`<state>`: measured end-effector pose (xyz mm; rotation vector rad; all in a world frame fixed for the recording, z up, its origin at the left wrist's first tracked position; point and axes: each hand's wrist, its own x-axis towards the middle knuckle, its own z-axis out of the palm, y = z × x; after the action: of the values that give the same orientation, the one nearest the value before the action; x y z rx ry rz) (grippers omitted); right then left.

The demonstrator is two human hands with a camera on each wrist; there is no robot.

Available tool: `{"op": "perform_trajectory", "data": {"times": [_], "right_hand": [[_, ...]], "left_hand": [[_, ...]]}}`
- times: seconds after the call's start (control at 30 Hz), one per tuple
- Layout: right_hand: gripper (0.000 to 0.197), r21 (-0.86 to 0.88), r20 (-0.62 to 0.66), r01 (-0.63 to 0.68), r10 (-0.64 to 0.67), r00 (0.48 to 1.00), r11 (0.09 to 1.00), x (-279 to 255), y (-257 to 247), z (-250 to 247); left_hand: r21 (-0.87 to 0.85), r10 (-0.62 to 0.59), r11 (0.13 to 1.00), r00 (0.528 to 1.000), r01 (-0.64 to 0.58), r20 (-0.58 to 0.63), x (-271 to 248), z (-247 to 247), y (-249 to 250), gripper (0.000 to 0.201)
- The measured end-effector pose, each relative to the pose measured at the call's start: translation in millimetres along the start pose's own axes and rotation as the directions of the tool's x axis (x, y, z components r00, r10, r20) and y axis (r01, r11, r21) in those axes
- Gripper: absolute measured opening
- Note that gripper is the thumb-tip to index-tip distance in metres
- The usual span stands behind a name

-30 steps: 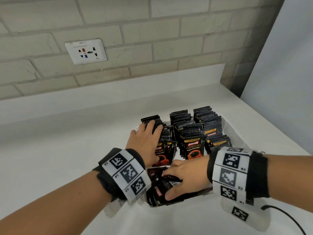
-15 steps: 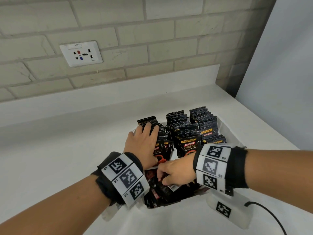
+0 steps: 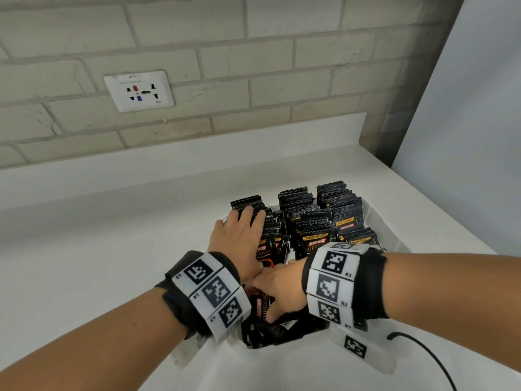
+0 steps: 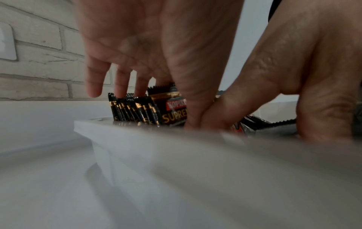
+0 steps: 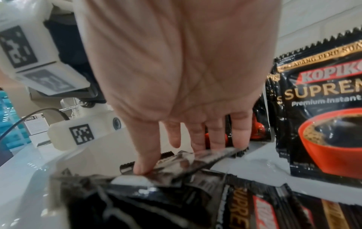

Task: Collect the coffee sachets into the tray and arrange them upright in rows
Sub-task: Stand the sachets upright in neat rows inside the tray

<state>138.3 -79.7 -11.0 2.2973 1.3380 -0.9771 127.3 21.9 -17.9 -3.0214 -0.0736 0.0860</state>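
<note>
Head view: looking down on a white tray sitting on a white counter, against a brick wall carrying a socket plate. Showing 3 rows of upright sachets filling the tray's far part, and loose sachets lying flat in the near part. Showing the left hand spread with straight fingers, resting on the left row's tops; showing the right hand reaching down among the flat ones, fingertips hidden here. Trailing a black cable across the counter at the near right.

Left wrist view: adding the tray wall seen from low outside, the left hand with fingers extended and touching the serrated tops of the upright sachets, gripping nothing. Crowding in beside it, the right hand.

Right wrist view: revealing what the head view is hiding, namely the right hand pinching 1 flat sachet between thumb and fingers, lifting its edge off the loose pile. Standing upright just beside, a front-facing sachet reading KOPIKO SUPREMO.
</note>
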Motion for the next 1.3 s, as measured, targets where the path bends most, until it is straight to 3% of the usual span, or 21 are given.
{"op": "perform_trajectory", "data": {"times": [0.1, 0.43, 1.17, 1.3], "right_hand": [[0.084, -0.017, 0.022, -0.016, 0.017, 1.000, 1.000, 4, -1, 6], [0.091, -0.057, 0.010, -0.020, 0.021, 1.000, 0.998, -5, 3, -1], [0.087, -0.180, -0.003, -0.022, 0.022, 1.000, 0.983, -4, 10, -8], [0.089, -0.129, -0.010, -0.037, 0.036, 0.999, 0.991, -1, 10, -8]], "left_hand": [[-0.002, -0.003, 1.000, 1.000, 0.003, -0.001, 0, 0, 1, 0.096], [-0.004, -0.006, 1.000, 1.000, 0.006, -0.018, 0, 1, 1, 0.097], [0.034, -0.025, 0.999, 1.000, 0.025, -0.017, 2, 4, 1, 0.096], [0.050, -0.027, 0.998, 1.000, 0.028, -0.014, 1, 3, 1, 0.095]]}}
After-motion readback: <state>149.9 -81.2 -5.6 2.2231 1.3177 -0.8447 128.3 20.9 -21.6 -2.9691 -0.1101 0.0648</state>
